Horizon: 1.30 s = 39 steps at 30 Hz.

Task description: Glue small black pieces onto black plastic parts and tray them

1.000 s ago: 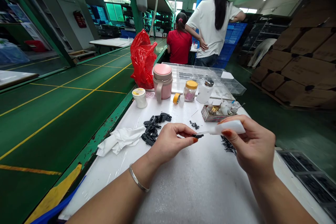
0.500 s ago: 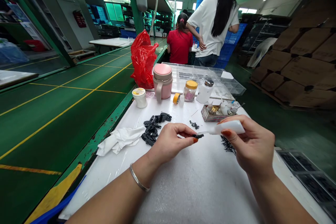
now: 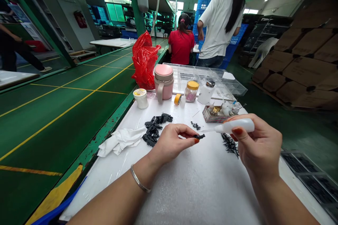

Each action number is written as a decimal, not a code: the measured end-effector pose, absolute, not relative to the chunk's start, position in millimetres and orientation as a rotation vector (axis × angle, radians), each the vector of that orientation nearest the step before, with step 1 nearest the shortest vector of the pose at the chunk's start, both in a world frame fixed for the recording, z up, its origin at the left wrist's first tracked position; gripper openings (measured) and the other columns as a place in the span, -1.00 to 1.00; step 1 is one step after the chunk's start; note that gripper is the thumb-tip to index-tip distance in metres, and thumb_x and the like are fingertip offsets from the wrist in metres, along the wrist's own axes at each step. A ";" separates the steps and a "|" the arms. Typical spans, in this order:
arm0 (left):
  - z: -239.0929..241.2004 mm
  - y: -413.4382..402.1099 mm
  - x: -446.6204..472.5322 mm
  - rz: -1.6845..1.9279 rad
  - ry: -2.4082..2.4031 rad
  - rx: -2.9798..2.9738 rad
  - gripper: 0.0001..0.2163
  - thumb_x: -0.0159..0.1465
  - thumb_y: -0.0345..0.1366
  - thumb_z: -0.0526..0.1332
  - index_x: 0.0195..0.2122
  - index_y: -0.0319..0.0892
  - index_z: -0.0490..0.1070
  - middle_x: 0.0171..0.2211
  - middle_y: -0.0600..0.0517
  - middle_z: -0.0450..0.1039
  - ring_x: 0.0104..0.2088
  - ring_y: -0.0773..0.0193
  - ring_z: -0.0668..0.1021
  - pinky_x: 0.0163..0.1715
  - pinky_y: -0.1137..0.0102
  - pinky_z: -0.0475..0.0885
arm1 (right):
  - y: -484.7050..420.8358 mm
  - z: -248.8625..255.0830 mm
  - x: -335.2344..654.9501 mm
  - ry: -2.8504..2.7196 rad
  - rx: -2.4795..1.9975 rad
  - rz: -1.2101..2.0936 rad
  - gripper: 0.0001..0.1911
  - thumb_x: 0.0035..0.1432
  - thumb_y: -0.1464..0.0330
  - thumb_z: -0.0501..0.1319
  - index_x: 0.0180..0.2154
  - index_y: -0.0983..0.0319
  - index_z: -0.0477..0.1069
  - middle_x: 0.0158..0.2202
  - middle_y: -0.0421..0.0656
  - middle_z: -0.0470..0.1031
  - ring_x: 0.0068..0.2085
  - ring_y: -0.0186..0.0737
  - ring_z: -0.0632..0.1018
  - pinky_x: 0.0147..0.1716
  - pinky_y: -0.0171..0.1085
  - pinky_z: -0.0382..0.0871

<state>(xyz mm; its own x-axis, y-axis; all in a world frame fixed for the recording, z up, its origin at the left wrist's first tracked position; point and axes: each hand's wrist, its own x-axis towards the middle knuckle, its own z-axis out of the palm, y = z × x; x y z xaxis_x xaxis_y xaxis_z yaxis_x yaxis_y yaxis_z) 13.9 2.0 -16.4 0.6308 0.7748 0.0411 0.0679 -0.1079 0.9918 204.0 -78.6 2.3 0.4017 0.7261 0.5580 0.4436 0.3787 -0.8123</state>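
**Two hands, one bottle, one part: bottle shifted toward the right of the frame**

Item 1. Left hand (image 3: 171, 144), centre of frame, bracelet (image 3: 138, 181) at the wrist. Grip pressed together, thumb and forefinger pinching the small black part (image 3: 198, 136) just above the desk (image 3: 198, 182). Position unchanged over the last second.

Item 2. Right hand (image 3: 260, 147), centre right. Grip closed around the white squeeze bottle (image 3: 236, 125), which lies nearly level with its thin nozzle aimed at the part. A second ago the bottle sat closer in, tip at the part. It has since slid a little right and up, and more of the nozzle shows. Whether the tip still touches cannot be told. Judgement: the dab on this part looks finished or nearly so, with the bottle backing off.

Item 3. Stock on the desk, unmoved. Heap of black parts (image 3: 154, 128) left of the left hand, beside a white cloth (image 3: 120, 140). Thin black pieces (image 3: 229, 145) under the bottle. Small cluster (image 3: 195, 125) just beyond the part.

Item 4. Far end of the desk: white jar (image 3: 141, 97), pink mug (image 3: 163, 81), tape roll (image 3: 177, 98), yellow-lidded jar (image 3: 191, 91), small box (image 3: 215, 114), red bag (image 3: 144, 58).

Item 5. Others: the standing person in white (image 3: 220, 24) has turned and stepped right; the seated person in red (image 3: 181, 45) is as before; a walker in dark clothes (image 3: 10, 49) is new at upper left
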 end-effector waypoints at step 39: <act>-18.4 6.0 10.4 0.822 0.451 1.320 -0.91 0.04 -0.47 0.40 -0.40 -0.27 0.56 -0.30 -0.07 0.52 -0.25 0.16 0.56 -0.22 0.29 0.49 | -57.5 -12.2 186.9 -1.148 -1.130 1.461 -0.76 0.06 0.25 0.36 -0.45 0.30 0.47 -0.52 -0.18 0.46 -0.54 -0.39 0.32 -0.53 -0.35 0.13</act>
